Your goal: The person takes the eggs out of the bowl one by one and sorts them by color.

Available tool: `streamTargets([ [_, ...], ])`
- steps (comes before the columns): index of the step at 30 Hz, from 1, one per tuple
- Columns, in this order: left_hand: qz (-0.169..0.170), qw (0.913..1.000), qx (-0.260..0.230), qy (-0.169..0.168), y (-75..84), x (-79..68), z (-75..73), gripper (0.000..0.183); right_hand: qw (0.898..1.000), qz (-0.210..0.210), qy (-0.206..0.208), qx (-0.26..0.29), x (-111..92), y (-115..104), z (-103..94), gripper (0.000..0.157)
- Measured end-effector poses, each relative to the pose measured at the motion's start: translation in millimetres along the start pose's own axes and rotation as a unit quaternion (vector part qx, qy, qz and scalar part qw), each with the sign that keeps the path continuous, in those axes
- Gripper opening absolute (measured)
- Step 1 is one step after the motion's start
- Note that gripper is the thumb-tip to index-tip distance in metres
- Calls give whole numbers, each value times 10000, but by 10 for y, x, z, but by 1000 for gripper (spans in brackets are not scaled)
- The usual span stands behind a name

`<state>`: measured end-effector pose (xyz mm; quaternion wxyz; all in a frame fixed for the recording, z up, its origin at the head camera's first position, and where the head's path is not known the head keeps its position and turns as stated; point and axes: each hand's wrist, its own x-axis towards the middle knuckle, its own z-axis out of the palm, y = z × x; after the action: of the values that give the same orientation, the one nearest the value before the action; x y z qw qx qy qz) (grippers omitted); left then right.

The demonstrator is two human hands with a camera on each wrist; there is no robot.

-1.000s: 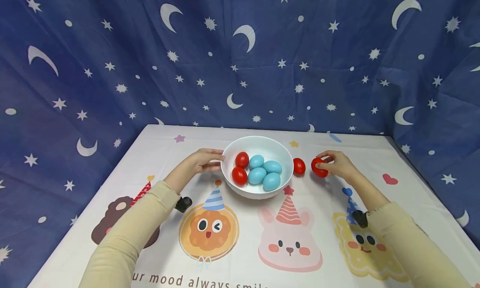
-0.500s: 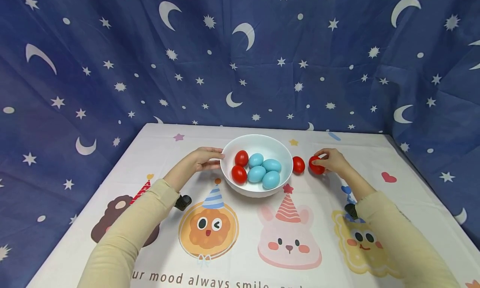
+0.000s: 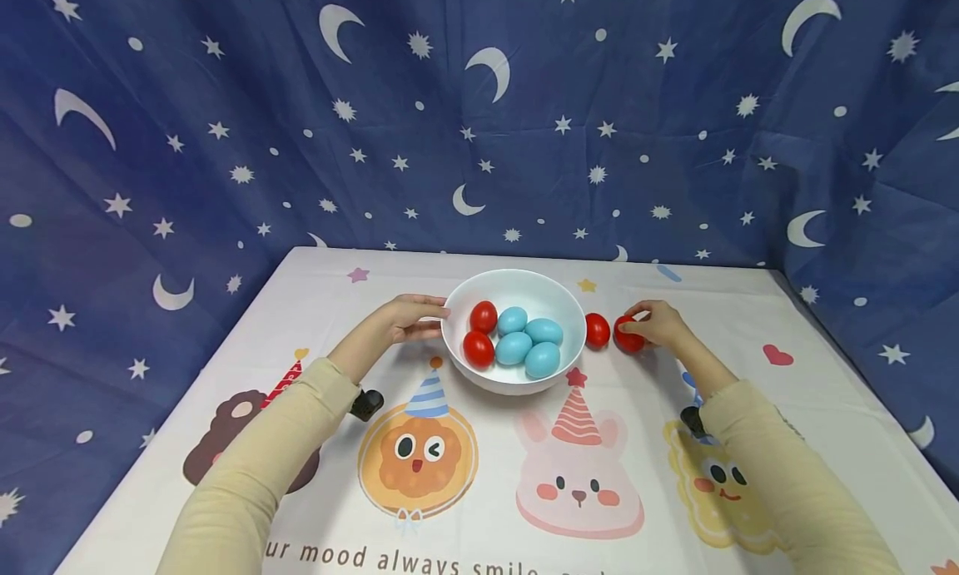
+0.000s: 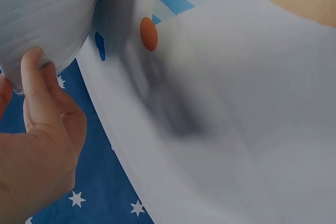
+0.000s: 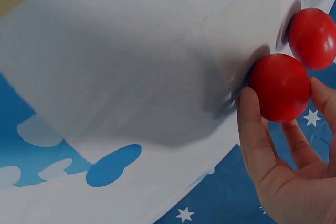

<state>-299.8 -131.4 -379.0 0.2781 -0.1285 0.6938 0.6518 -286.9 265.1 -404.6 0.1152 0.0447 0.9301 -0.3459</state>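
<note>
A white bowl [image 3: 512, 388] stands on the table, holding two red eggs [image 3: 479, 349] and several light blue eggs [image 3: 543, 359]. My left hand [image 3: 404, 318] touches the bowl's left side with extended fingers; in the left wrist view the fingertips [image 4: 32, 56] rest against its outer wall. Just right of the bowl lies a loose red egg [image 3: 597, 331]. Beside that one, my right hand [image 3: 661, 325] pinches another red egg [image 3: 628, 334] between thumb and fingers, low over the cloth. The right wrist view shows this held egg [image 5: 280, 87] close to the loose egg [image 5: 313, 39].
A white tablecloth [image 3: 479, 492] with cartoon prints covers the table. Behind and at the sides hangs a dark blue curtain [image 3: 404, 142] with moons and stars. Dark wrist cameras show below the left wrist [image 3: 367, 404] and right wrist [image 3: 693, 422].
My right hand has moved slightly left with the red egg, bringing it nearer the loose red egg by the bowl. The left hand and the bowl have stayed in place.
</note>
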Motion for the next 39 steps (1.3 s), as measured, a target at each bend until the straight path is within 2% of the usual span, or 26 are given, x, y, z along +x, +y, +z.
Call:
streamTargets([
  [14, 9, 10000, 21, -27, 4, 1, 13, 51, 9996, 164, -191, -125, -5, -41, -14, 42],
  [39, 26, 10000, 29, -13, 6, -30, 20, 51, 9997, 55, -219, -86, 19, -43, -19, 46],
])
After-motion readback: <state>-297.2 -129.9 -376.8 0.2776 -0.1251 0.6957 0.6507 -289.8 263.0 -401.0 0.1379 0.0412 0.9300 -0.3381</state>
